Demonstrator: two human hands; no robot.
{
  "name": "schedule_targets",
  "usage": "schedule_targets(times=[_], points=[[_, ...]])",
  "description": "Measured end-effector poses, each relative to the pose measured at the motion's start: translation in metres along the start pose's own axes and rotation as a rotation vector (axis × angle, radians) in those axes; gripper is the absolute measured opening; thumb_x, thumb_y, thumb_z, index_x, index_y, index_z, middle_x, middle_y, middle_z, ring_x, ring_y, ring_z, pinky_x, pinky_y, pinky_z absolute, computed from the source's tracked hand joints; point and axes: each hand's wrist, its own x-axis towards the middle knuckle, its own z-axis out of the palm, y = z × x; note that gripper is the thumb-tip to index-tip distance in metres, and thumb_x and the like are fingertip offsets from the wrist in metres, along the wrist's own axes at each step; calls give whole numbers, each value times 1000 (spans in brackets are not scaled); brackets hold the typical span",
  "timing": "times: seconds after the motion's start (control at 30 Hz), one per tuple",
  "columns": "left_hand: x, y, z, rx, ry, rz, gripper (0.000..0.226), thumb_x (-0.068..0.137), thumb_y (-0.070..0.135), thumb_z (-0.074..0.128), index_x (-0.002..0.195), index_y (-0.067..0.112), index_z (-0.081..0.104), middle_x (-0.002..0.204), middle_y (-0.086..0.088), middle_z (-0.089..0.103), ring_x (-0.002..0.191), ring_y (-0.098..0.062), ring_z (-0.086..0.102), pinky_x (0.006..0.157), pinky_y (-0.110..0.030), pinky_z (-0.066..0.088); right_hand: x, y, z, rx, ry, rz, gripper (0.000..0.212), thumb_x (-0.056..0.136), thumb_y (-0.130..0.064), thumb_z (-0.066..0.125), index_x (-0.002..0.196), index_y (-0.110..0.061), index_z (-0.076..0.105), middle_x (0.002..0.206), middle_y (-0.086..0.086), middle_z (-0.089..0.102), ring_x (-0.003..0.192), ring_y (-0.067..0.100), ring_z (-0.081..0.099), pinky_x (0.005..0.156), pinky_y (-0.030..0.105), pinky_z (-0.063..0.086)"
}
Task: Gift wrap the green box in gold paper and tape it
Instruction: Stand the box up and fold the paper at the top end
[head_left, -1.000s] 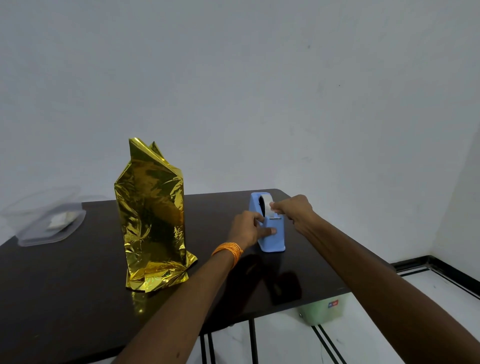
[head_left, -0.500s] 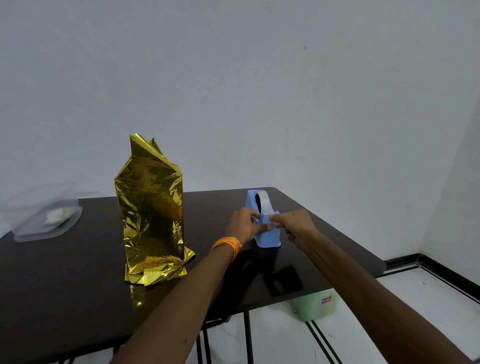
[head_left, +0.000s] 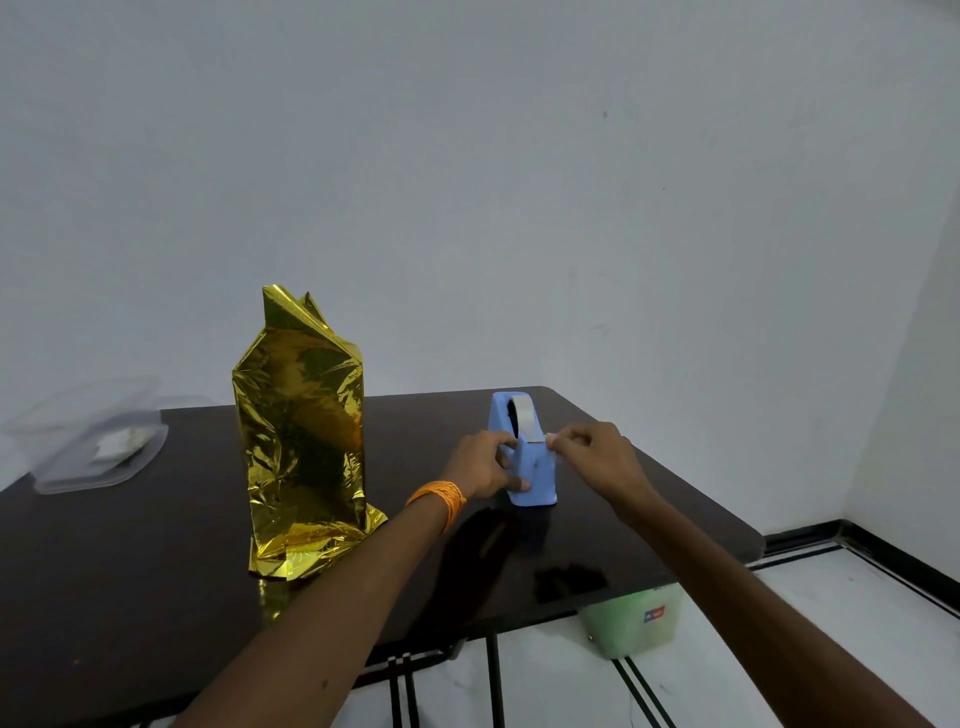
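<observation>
Head view: left grip (head_left: 480, 465) clasps the blue tape dispenser (head_left: 537, 473), steadying it on the surface (head_left: 156, 571), while right grip (head_left: 592, 454) pinches the tape end (head_left: 545, 439), likely to draw a strip. Gold-wrapped box (head_left: 301, 431) stands upright, apart at left, top paper loose, awaiting tape.

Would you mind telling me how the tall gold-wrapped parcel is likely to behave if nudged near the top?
It would probably tip: the parcel stands tall and narrow on the table. Its crinkled foil looks loose at top and base, so it may crumple and slip under a grip.
</observation>
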Motion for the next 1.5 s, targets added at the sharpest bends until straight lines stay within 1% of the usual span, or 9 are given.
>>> schedule_targets(times=[0.2, 0.4, 0.63, 0.77, 0.93, 1.03, 1.13, 1.23, 1.5], points=[[-17, 22, -61, -35, 329, 55, 37, 82, 9, 67, 117, 21, 64, 91, 2, 72, 89, -16, 67, 79, -31, 54, 10, -57, -9, 467, -165, 60, 15, 91, -24, 64, 91, -13, 75, 83, -1, 61, 72, 12, 55, 63, 23, 45], [-41, 48, -146, -116, 603, 199, 25, 83, 9, 57, 100, 23, 70, 83, 4, 71, 74, -14, 69, 72, -40, 60, 18, -105, 3, 756, -258, 77, 25, 90, -27, 63, 107, -13, 76, 118, 10, 68, 109, 25, 68, 98, 39, 54], [-91, 67, -230, -180, 795, 359, 20, 90, 7, 63, 108, 16, 70, 88, 2, 71, 80, -9, 69, 73, -33, 62, 17, -164, 41, 798, -362, -153, 21, 95, -23, 63, 112, -18, 73, 120, 9, 69, 111, 25, 68, 96, 36, 55], [-113, 39, -263, -238, 935, 280, 20, 92, 10, 56, 107, 17, 69, 89, 0, 71, 84, -13, 68, 76, -40, 60, 8, -196, 61, 632, -388, -379, 36, 88, -21, 74, 121, -29, 64, 115, 3, 70, 109, 15, 67, 94, 31, 54], [-134, -14, -262, -362, 857, 25, 20, 90, 15, 56, 107, 19, 66, 98, 1, 70, 94, -14, 66, 90, -44, 56, 3, -231, 87, 555, -397, -488, 59, 80, -22, 83, 131, -32, 55, 108, 3, 72, 100, 11, 70, 80, 18, 54], [-140, -33, -250, -321, 729, -11, 18, 90, 21, 62, 108, 18, 67, 101, 2, 70, 99, -13, 65, 88, -34, 55, 5, -244, 99, 533, -362, -491, 60, 79, -26, 84, 131, -33, 53, 101, 1, 73, 93, 10, 71, 75, 17, 54], [-142, -38, -238, -322, 662, 41, 17, 90, 27, 67, 102, 16, 72, 96, 2, 72, 95, -10, 67, 77, -17, 50, 10, -250, 107, 530, -303, -484, 53, 80, -24, 82, 127, -29, 57, 88, 5, 75, 89, 13, 72, 87, 33, 57], [-138, -38, -233, -281, 668, 101, 17, 87, 32, 72, 94, 16, 75, 87, 2, 74, 87, -10, 69, 77, -20, 52, 16, -254, 111, 517, -250, -466, 44, 81, -21, 81, 120, -26, 60, 80, 6, 76, 86, 16, 73, 93, 46, 56], [-125, -28, -229, -352, 821, 121, 11, 86, 21, 75, 94, 14, 73, 84, 1, 72, 82, -6, 69, 70, -10, 51, 21, -262, 113, 508, -225, -409, 41, 79, -25, 79, 116, -28, 61, 83, 7, 76, 86, 35, 71, 86, 54, 57]])
